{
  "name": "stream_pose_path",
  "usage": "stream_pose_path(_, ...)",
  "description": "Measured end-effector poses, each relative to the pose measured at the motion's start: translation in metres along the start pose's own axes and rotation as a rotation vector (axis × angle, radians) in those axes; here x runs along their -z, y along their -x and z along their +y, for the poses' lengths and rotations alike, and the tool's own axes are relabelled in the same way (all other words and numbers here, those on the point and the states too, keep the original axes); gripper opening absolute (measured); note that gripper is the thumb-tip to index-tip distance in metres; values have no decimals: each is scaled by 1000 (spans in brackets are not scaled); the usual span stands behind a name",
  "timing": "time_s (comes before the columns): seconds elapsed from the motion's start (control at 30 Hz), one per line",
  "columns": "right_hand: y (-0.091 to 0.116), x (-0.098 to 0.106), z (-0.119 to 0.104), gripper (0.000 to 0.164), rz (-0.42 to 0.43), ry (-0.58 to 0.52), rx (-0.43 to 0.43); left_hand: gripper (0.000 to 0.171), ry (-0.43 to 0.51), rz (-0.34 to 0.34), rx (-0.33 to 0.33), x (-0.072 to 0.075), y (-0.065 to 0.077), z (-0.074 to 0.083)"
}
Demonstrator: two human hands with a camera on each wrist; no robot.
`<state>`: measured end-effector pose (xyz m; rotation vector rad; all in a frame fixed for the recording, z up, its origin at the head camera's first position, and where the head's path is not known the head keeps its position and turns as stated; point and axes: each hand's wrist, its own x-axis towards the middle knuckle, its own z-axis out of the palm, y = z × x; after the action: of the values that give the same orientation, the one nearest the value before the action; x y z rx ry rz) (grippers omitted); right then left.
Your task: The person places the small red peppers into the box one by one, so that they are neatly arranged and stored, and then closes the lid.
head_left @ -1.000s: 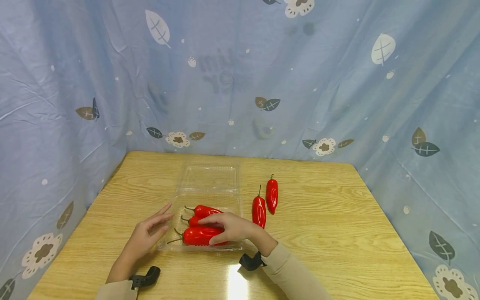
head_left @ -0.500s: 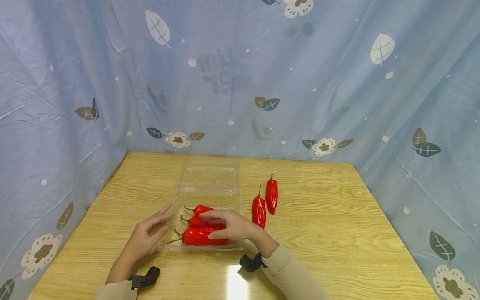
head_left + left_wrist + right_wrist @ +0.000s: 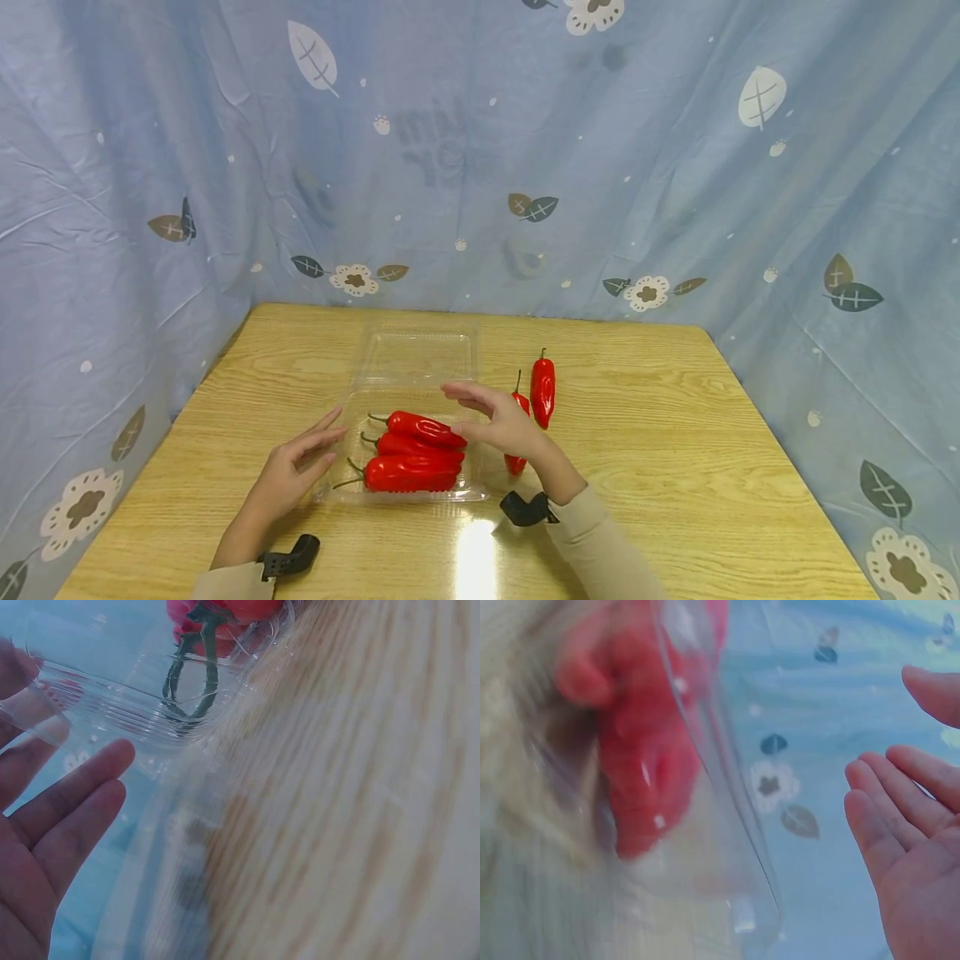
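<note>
Hovering over the right side of an open plastic box (image 3: 405,398), a person's right hand (image 3: 506,423) is empty, fingers extended and thumb apart. Three red peppers (image 3: 418,451) lie side by side in the box, stems to the left. At its left edge, the left hand (image 3: 287,477) holds nothing, fingers relaxed; contact is unclear. Two more peppers (image 3: 543,392) lie on the wooden table (image 3: 660,433) to the right.

One loose pepper (image 3: 515,464) partly hidden behind right hand (image 3: 502,423); sleeves (image 3: 609,543) cut off.
</note>
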<state>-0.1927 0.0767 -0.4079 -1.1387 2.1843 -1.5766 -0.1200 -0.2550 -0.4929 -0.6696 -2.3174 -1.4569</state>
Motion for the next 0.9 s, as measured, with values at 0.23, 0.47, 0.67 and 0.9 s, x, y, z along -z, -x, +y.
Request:
stream_pose_path(0.23, 9, 23, 12, 55, 142, -23, 14, 31, -4, -1, -6, -1, 1, 0)
stream_pose_path(0.47, 24, 47, 40, 53, 310, -47, -32, 31, 1, -2, 1, -1, 1, 0)
stream_pose_path(0.67, 37, 63, 56, 55, 430, -60, -80, 30, -4, -2, 18, 1, 1, -1)
stream_pose_path(0.9, 46, 75, 73, 61, 543, -50, -189, 30, 4, -3, 16, 1, 0, -3)
